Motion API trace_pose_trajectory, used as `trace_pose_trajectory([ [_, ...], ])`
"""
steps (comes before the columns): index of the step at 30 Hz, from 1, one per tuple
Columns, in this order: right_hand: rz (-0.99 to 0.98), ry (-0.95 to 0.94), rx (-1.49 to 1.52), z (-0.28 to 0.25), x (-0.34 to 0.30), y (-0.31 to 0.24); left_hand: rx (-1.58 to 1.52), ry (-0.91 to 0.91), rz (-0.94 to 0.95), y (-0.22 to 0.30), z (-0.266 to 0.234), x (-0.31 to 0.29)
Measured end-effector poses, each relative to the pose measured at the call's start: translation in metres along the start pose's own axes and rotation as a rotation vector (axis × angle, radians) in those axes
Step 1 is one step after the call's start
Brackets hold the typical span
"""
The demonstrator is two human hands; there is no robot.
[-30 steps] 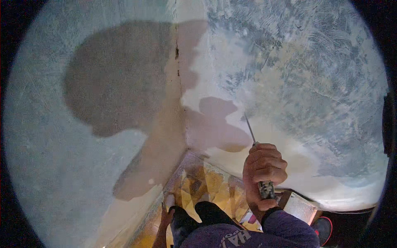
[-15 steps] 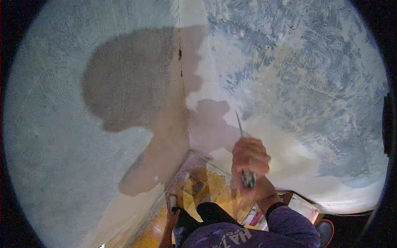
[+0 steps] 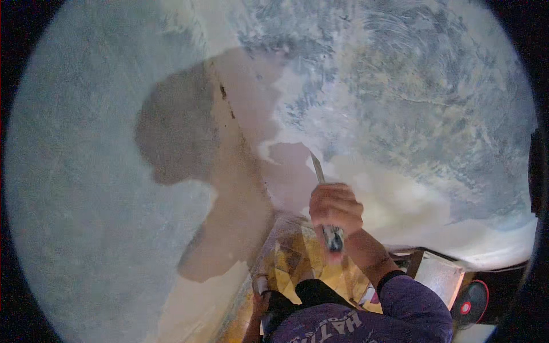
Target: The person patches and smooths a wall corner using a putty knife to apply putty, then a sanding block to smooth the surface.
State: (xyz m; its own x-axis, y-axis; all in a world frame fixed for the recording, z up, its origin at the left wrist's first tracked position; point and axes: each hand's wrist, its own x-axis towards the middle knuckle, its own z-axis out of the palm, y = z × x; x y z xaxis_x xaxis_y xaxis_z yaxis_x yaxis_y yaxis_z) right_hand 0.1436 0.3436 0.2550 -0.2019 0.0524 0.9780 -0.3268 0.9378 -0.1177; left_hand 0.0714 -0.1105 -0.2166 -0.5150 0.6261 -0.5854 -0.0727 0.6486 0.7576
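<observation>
My right hand (image 3: 336, 207) is closed round the handle of a putty knife (image 3: 318, 169), out in front of the right-hand wall. Its thin blade points up and away, seen nearly edge-on, and the handle's end shows below my fist. Whether the blade touches the wall I cannot tell. Patchy white and blue-grey filler covers that wall (image 3: 394, 114). Low beside my body, my left hand (image 3: 261, 303) is partly hidden and curled about a pale object (image 3: 261, 283) too small to name.
Two walls meet at a corner (image 3: 231, 114) with dark chips along it; my shadow falls across both. Below lies a yellowish-brown floor (image 3: 286, 260). At lower right stand a white box-like piece (image 3: 437, 280) and a round black thing with a red rim (image 3: 472, 302).
My right hand and the putty knife have shifted slightly left, the blade leaning more to the left. The view has turned, so the corner now slants. My left hand still hangs low.
</observation>
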Motion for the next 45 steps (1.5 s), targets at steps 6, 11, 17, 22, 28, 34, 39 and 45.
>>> trace_pose_trajectory([
  [6,0.131,0.076,0.305,-0.014,0.023,0.02,0.264,0.138,0.134,0.006,-0.004,0.04],
  [11,-0.028,0.036,0.196,-0.007,0.01,0.012,0.597,0.357,0.602,-0.047,0.017,0.071],
  [17,-0.214,0.007,0.079,-0.019,-0.002,0.013,-0.003,0.001,0.121,0.017,0.005,0.035],
  [22,0.0,0.029,0.183,-0.011,-0.013,0.034,0.134,-0.023,0.075,0.103,0.004,0.005],
  [28,0.004,-0.106,0.162,-0.02,-0.04,0.04,0.167,0.108,0.513,0.138,0.016,-0.003],
  [34,-0.011,-0.068,0.133,-0.05,-0.043,0.029,0.102,0.011,0.317,0.19,0.024,-0.016],
  [39,0.044,0.063,0.369,0.011,-0.028,0.011,0.801,0.01,0.074,-0.039,-0.035,-0.003],
  [45,0.172,-0.204,0.297,-0.029,-0.017,0.011,0.159,0.117,0.12,0.134,0.0,-0.01],
])
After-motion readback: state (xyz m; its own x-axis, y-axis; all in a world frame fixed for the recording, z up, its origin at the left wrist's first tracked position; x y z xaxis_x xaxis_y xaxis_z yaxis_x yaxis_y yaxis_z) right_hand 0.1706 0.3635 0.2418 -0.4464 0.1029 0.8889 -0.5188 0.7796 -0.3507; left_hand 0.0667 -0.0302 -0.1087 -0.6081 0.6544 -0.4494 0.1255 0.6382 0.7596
